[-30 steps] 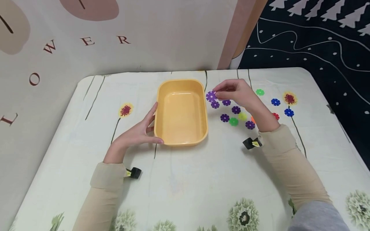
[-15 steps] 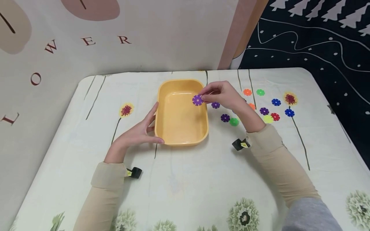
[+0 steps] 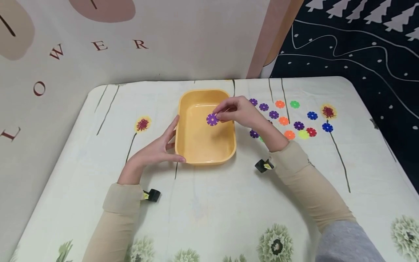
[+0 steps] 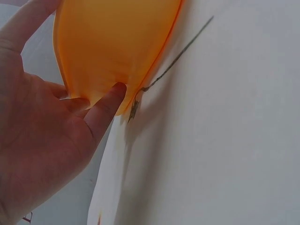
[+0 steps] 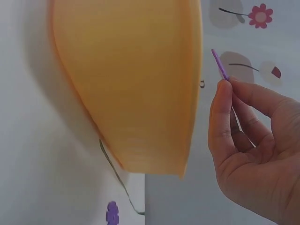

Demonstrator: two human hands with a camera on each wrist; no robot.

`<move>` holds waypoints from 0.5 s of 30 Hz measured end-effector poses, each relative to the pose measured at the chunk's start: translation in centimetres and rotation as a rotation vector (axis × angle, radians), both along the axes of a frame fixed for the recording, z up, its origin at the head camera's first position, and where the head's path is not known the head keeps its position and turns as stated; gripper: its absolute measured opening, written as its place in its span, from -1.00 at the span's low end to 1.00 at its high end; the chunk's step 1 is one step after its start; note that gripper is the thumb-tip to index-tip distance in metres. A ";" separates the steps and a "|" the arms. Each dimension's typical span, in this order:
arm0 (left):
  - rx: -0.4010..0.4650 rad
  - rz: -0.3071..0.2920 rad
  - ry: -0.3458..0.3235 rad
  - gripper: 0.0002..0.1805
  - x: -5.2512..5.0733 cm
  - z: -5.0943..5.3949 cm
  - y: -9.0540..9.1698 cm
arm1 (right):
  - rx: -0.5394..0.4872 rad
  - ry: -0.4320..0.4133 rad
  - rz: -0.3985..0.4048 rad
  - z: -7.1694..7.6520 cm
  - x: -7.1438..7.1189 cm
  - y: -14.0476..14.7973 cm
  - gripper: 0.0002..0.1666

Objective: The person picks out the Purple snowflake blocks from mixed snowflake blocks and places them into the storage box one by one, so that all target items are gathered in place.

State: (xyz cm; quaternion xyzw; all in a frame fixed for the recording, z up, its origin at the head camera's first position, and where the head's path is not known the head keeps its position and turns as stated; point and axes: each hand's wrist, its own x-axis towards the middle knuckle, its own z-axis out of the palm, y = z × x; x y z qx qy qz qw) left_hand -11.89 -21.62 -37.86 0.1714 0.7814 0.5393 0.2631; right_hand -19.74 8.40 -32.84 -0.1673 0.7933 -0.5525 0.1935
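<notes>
A yellow plastic tray with rounded corners sits on the tablecloth, its inside bare. My left hand holds the tray's near left corner, thumb at the near side and fingers along the left side. Over the tray, my right hand pinches a purple snowflake disc between thumb and fingertips. The right wrist view shows this thin purple disc edge-on, above the tray's rim. In the left wrist view, the left thumb lies against the tray's wall.
Several loose snowflake discs lie right of the tray: purple, orange, green, blue, red and yellow. The right forearm partly covers some. A flower-printed cloth covers the table; a wall stands behind.
My right hand has carried the purple disc leftward from beside the tray to above its inside, uncovering several discs on the cloth. The left hand and tray stay put.
</notes>
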 end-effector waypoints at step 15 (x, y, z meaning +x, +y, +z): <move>-0.009 0.004 -0.023 0.41 0.1 0.3 0.2 | -0.007 -0.003 0.068 -0.5 0.2 -1.6 -0.81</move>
